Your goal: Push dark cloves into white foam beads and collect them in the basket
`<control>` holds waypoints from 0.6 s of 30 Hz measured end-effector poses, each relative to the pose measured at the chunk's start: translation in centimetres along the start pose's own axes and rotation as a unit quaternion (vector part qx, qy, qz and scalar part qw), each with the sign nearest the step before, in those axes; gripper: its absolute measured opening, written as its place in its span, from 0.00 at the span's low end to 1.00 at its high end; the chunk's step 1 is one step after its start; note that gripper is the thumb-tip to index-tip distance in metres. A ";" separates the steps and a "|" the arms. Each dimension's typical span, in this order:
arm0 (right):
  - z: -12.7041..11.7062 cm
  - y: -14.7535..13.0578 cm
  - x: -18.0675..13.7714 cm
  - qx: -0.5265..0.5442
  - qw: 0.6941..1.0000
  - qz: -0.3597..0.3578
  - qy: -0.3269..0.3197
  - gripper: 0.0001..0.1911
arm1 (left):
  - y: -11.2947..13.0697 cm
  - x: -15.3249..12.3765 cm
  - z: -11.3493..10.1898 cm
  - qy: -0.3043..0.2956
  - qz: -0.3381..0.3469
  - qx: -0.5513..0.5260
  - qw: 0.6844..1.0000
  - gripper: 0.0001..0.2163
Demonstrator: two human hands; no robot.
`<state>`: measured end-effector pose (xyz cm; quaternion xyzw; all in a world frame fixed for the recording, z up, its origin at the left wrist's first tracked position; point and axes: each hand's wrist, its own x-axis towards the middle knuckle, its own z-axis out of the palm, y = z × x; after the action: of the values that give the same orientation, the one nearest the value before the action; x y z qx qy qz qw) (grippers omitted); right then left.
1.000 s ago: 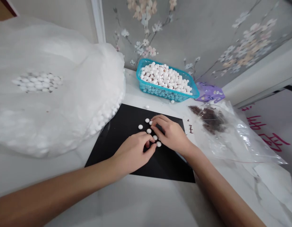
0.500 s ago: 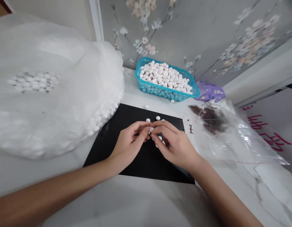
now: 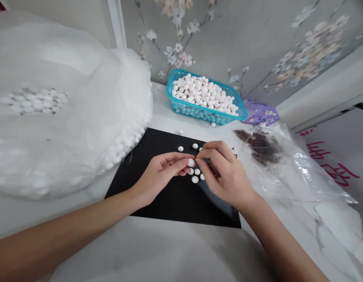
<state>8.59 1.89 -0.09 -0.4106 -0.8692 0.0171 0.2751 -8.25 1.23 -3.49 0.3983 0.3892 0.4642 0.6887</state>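
Note:
My left hand [image 3: 164,170] pinches a small white ball [image 3: 191,162] between thumb and fingertips, above a black mat [image 3: 169,203]. At that ball's right side, the thumb and forefinger of my right hand [image 3: 225,168] are pressed together on something too small to make out. Several loose white balls lie on the mat around the fingers, one white ball [image 3: 180,149] beyond my left fingertips and another white ball [image 3: 195,179] just below. Some dark brown bits [image 3: 213,170] show partly behind my right fingers.
A large translucent bag [image 3: 81,129] full of white balls bulges at the left. At the back stands a blue basket [image 3: 196,111] heaped with white balls, next to a purple packet [image 3: 262,113]. A clear plastic bag [image 3: 305,172] with dark brown pieces lies at the right.
My right hand has shifted slightly right and up, its fingertips now pinched beside the ball. The ball in my left fingers and the loose balls below show more clearly.

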 end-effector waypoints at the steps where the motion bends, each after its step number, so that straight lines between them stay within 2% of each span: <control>1: -0.1 0.0 0.0 -0.010 1.000 -0.005 -0.006 0.04 | 0.0 0.0 0.0 0.002 -0.003 -0.003 1.000 0.08; 8: -0.5 0.0 0.1 -0.069 0.997 -0.034 -0.029 0.04 | 0.1 0.1 0.0 -0.007 0.007 0.002 1.000 0.08; 18: -0.4 -0.1 0.1 -0.024 0.998 -0.006 -0.053 0.05 | -0.2 0.2 -0.1 -0.012 0.025 0.011 1.000 0.07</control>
<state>8.66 1.86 0.33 -0.4101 -0.8852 0.0164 0.2191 -8.25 1.35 -3.69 0.4210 0.3757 0.4722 0.6772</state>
